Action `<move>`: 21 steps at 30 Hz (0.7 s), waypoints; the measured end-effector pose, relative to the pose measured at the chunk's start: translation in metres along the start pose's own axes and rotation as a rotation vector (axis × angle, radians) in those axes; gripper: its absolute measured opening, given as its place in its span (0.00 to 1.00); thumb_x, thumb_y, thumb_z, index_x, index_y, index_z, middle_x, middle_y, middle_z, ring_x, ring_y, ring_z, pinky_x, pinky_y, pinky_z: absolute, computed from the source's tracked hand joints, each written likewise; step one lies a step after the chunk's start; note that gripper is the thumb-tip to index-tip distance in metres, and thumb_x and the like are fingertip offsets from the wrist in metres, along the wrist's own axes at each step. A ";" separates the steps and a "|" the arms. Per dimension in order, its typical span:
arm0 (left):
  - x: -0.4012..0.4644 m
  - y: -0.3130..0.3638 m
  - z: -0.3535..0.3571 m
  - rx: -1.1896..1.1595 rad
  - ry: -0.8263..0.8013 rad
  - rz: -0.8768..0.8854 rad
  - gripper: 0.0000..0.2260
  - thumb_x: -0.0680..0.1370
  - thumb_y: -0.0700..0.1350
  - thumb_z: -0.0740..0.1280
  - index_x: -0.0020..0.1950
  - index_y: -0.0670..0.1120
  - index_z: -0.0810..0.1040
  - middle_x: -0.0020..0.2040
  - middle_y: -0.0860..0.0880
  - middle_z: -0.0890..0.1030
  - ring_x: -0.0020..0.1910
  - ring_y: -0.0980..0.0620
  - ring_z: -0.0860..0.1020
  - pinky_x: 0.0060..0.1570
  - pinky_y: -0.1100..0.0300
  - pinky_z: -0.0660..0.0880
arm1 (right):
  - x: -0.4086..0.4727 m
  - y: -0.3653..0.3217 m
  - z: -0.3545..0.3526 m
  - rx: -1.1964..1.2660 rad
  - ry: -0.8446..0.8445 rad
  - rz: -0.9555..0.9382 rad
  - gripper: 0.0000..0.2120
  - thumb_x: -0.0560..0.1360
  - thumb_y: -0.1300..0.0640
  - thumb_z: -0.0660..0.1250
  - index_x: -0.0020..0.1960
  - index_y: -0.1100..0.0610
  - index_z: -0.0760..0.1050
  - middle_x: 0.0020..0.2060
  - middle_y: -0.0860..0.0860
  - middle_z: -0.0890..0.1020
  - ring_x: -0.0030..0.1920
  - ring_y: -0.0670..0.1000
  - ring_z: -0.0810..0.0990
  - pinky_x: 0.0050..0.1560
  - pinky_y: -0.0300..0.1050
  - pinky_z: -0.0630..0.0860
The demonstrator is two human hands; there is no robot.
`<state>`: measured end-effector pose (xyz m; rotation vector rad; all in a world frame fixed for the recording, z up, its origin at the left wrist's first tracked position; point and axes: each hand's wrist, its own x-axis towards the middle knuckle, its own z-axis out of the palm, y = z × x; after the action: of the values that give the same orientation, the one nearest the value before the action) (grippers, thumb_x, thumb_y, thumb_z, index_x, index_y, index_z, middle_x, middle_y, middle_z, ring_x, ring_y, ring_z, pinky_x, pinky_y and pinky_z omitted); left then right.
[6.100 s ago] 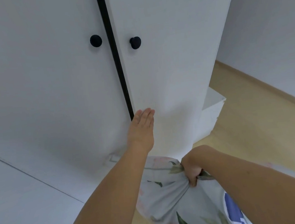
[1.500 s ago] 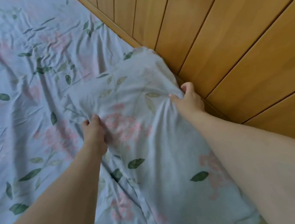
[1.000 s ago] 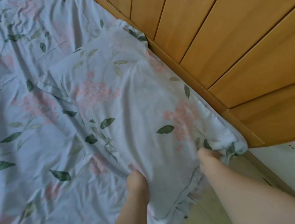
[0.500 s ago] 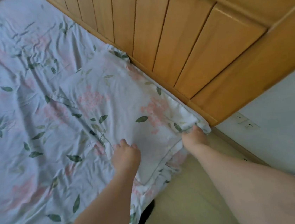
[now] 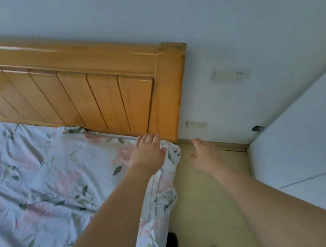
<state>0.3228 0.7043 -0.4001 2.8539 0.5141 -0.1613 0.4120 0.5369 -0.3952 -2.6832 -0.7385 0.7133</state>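
Note:
A pale blue pillow (image 5: pixel 93 163) with pink flowers and green leaves lies flat at the head of the bed, against the wooden headboard (image 5: pixel 102 93). It sits on a bedsheet (image 5: pixel 14 201) of the same print. My left hand (image 5: pixel 147 151) hovers with straight fingers over the pillow's right corner, close to the headboard post. My right hand (image 5: pixel 206 153) is held out over the floor beside the bed, fingers spread, holding nothing.
A white wall (image 5: pixel 229 34) with sockets (image 5: pixel 196 124) and a switch plate (image 5: pixel 230 75) stands behind the bed. A white cabinet (image 5: pixel 306 137) rises at the right. Between bed and cabinet is a strip of yellow floor (image 5: pixel 204 210), with dark shoes (image 5: pixel 172 244) at the bottom.
Both hands have let go of the pillow's near edge and lifted. The left hand moved toward the headboard, the right hand off the bed. The view has tilted up to the wall.

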 end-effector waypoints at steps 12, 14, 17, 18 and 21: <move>0.071 0.283 -0.048 -0.017 0.066 0.618 0.25 0.83 0.52 0.53 0.78 0.45 0.56 0.77 0.46 0.60 0.76 0.47 0.56 0.76 0.50 0.49 | -0.143 0.201 -0.140 0.253 0.397 0.417 0.24 0.81 0.57 0.57 0.76 0.58 0.58 0.74 0.53 0.65 0.71 0.54 0.66 0.70 0.44 0.60; 0.080 0.327 -0.055 -0.039 0.081 0.722 0.25 0.83 0.52 0.54 0.78 0.45 0.56 0.77 0.47 0.61 0.76 0.48 0.57 0.76 0.50 0.49 | -0.160 0.228 -0.161 0.277 0.438 0.480 0.25 0.81 0.56 0.56 0.77 0.58 0.56 0.75 0.53 0.63 0.73 0.54 0.63 0.70 0.44 0.59; 0.099 0.396 -0.075 -0.057 0.115 0.901 0.23 0.83 0.50 0.55 0.77 0.46 0.58 0.76 0.48 0.62 0.75 0.49 0.58 0.76 0.51 0.50 | -0.179 0.267 -0.196 0.386 0.476 0.583 0.28 0.81 0.55 0.55 0.79 0.55 0.52 0.77 0.51 0.59 0.75 0.53 0.60 0.74 0.47 0.58; 0.106 0.417 -0.084 -0.063 0.138 0.955 0.23 0.83 0.49 0.55 0.77 0.46 0.58 0.76 0.48 0.62 0.75 0.49 0.58 0.76 0.52 0.50 | -0.182 0.276 -0.208 0.435 0.483 0.607 0.29 0.80 0.55 0.55 0.79 0.53 0.52 0.77 0.51 0.59 0.74 0.53 0.62 0.74 0.49 0.60; 0.131 0.481 -0.113 -0.098 0.193 1.098 0.23 0.83 0.48 0.56 0.77 0.46 0.59 0.76 0.47 0.62 0.76 0.49 0.59 0.75 0.52 0.51 | -0.185 0.307 -0.243 0.571 0.570 0.662 0.28 0.79 0.55 0.57 0.78 0.51 0.55 0.74 0.51 0.65 0.67 0.52 0.71 0.65 0.45 0.69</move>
<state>0.6239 0.3378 -0.2082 2.6254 -0.9894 0.3218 0.5248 0.1517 -0.2330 -2.3542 0.4525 0.1884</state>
